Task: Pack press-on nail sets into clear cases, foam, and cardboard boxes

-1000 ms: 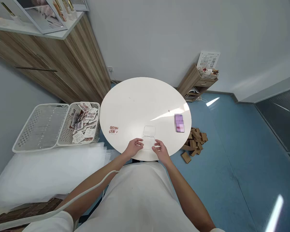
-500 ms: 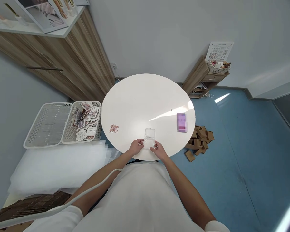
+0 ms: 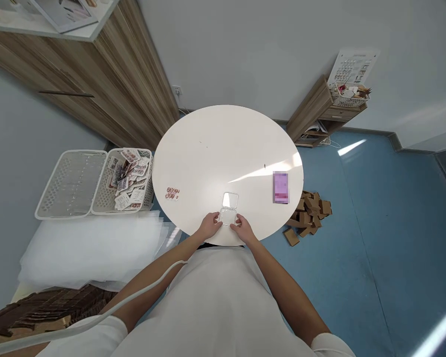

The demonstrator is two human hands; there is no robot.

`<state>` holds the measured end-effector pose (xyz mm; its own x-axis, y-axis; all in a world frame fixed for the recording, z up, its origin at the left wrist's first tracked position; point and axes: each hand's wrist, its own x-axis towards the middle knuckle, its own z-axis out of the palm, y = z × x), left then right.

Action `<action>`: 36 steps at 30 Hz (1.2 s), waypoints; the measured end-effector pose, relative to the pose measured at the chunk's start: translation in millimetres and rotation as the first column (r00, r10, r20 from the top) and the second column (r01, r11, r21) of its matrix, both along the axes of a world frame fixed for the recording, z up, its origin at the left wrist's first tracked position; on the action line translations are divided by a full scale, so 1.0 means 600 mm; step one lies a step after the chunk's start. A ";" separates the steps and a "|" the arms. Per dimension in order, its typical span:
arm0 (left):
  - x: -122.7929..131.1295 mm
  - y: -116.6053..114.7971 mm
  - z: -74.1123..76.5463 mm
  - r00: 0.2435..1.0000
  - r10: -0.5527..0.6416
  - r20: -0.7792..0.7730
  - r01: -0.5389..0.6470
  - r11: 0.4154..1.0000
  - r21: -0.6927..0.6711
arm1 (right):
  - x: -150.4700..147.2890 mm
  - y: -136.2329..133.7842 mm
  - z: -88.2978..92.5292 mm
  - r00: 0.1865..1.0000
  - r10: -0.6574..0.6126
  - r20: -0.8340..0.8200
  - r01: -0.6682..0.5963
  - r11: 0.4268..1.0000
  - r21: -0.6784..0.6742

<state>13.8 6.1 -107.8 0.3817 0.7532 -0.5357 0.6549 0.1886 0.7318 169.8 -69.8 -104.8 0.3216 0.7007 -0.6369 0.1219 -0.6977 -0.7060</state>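
Observation:
A clear plastic box with its hinged lid raised sits at the near edge of the white oval table. My left hand grips its left side between thumb and fingers. On the opposite side my right hand holds the box the same way. Nothing shows inside the box. To the left on the table lies a card with reddish-brown oval pieces. A purple, blurred-out rectangular item lies at the table's right.
Left of the table, a white basket holds many printed cards, beside another basket of clear plastic pieces. White sheets are stacked nearer me. Small brown cardboard boxes are heaped on the floor at right.
The view has shifted slightly. The lid now tilts differently and catches more light, while both hands stay at the box's sides.

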 end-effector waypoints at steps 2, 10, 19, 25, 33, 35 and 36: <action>0.002 -0.005 0.002 0.999 0.028 -0.016 -0.028 1.000 0.007 | 0.002 -0.002 -0.003 1.000 -0.010 -0.016 0.010 1.000 -0.011; 0.033 0.013 0.006 0.992 0.121 0.020 -0.120 0.993 -0.018 | 0.031 0.037 0.000 0.999 0.019 -0.049 -0.018 1.000 0.011; 0.079 0.056 0.018 0.979 0.202 0.025 -0.203 0.978 0.042 | 0.073 0.099 0.005 0.996 0.075 -0.038 -0.073 0.996 0.040; 0.086 0.062 0.028 0.985 0.170 0.021 -0.171 0.983 0.065 | 0.072 0.100 -0.002 0.994 0.112 -0.014 -0.111 0.991 0.068; 0.078 0.054 0.033 0.984 0.177 -0.004 -0.176 0.984 0.040 | 0.067 0.094 -0.009 0.988 0.152 0.033 -0.155 0.982 0.105; 0.073 0.050 0.032 0.983 0.182 -0.010 -0.182 0.983 0.019 | 0.066 0.093 -0.010 0.986 0.159 0.050 -0.164 0.979 0.124; 0.070 0.049 0.031 0.983 0.182 -0.013 -0.182 0.983 0.008 | 0.065 0.092 -0.011 0.985 0.161 0.060 -0.168 0.977 0.130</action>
